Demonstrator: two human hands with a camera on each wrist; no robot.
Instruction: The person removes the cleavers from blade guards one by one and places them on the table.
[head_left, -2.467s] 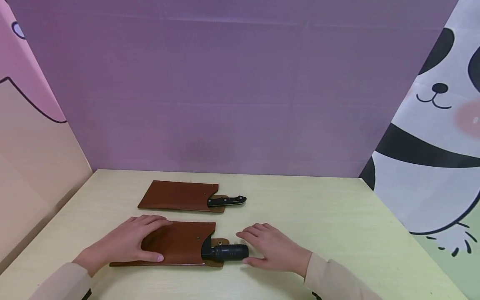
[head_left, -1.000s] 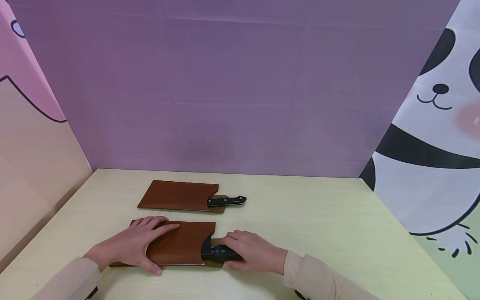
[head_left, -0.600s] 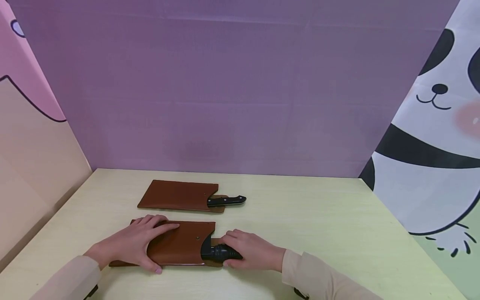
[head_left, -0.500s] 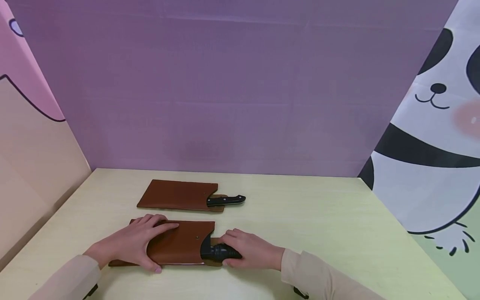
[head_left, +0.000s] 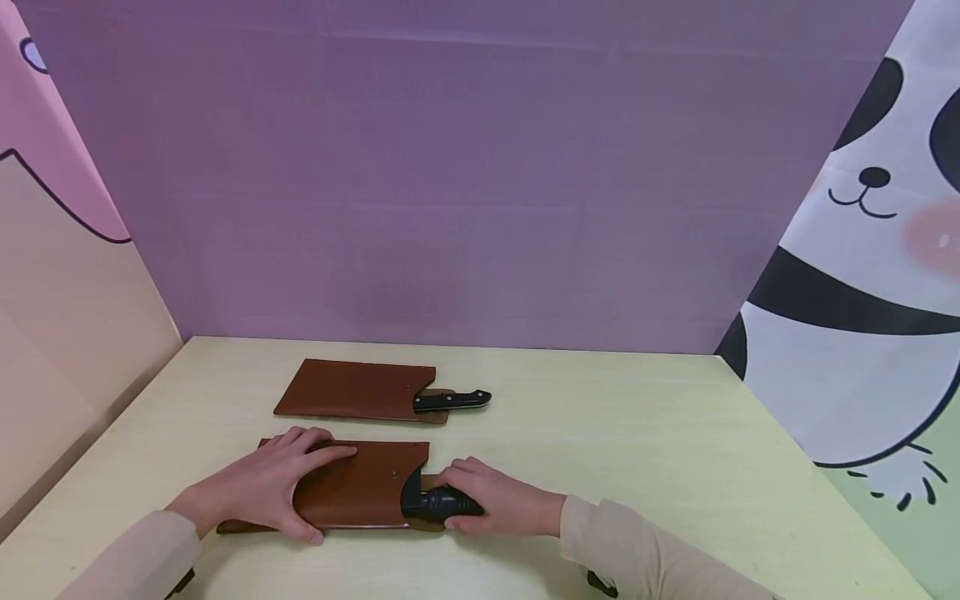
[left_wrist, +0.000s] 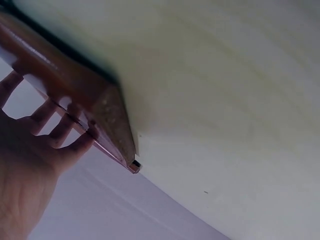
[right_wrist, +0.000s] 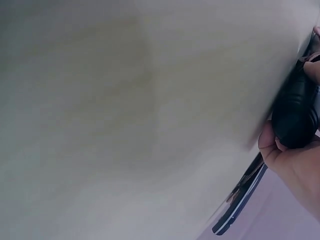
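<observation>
while right hand (head_left: 504,500) grips handle (head_left: 453,505), purple backdrop (head_left: 480,167) behind pale table (head_left: 637,433)

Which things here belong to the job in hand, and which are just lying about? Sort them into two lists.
Part of the job, judging by the hands:
- near brown sheath, with the left hand resting across it
- thick black handle sticking out of it, gripped by the right hand

Apparently just lying about, untouched:
- far brown sheath
- slim black handle sticking out of that one
</observation>
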